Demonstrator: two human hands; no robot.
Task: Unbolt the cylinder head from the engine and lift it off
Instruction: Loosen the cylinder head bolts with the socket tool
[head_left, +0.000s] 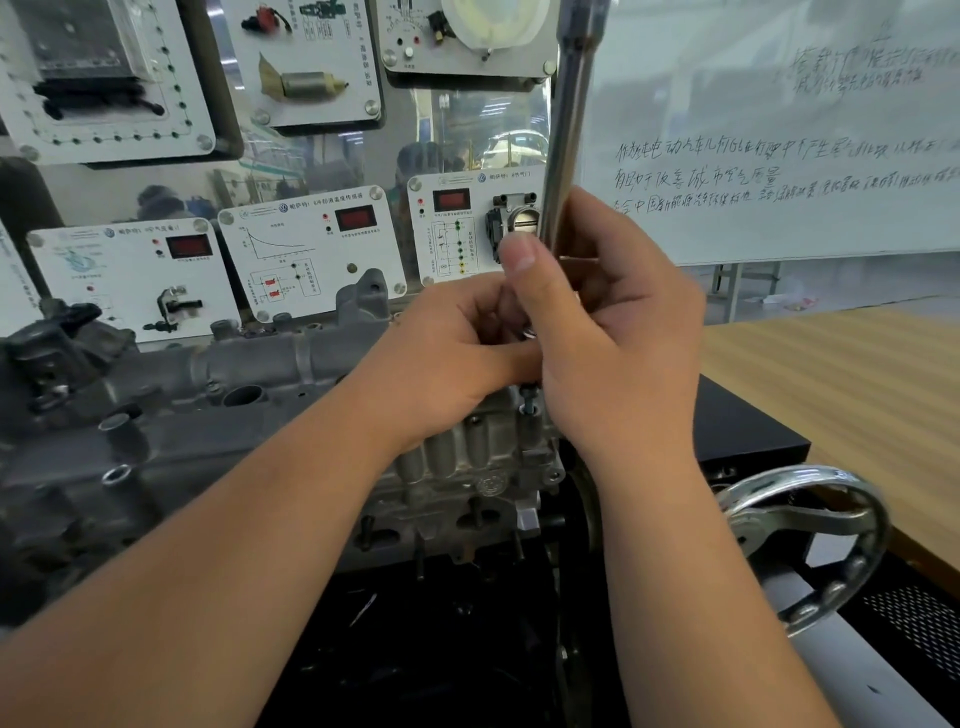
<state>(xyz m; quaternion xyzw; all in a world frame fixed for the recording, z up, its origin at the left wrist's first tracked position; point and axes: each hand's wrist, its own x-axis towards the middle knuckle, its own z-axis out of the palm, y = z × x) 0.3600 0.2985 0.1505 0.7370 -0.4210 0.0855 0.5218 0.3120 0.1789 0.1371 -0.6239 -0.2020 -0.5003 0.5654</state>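
Note:
The grey cast cylinder head (260, 364) lies across the engine (467, 483) on a stand in the middle of the view. A long chrome wrench handle (569, 130) stands nearly upright above the head's right end. My right hand (613, 332) grips the lower part of that handle, thumb along its front. My left hand (452, 353) pinches the tool's lower end just below. A dark bit and bolt (529, 400) show under both hands at the head's right end. The tool's head is hidden by my fingers.
A chrome handwheel (815, 540) sticks out at the right of the stand. A wooden table (841, 395) lies behind it. Sensor display panels (311, 249) and a whiteboard (779, 156) stand close behind the engine.

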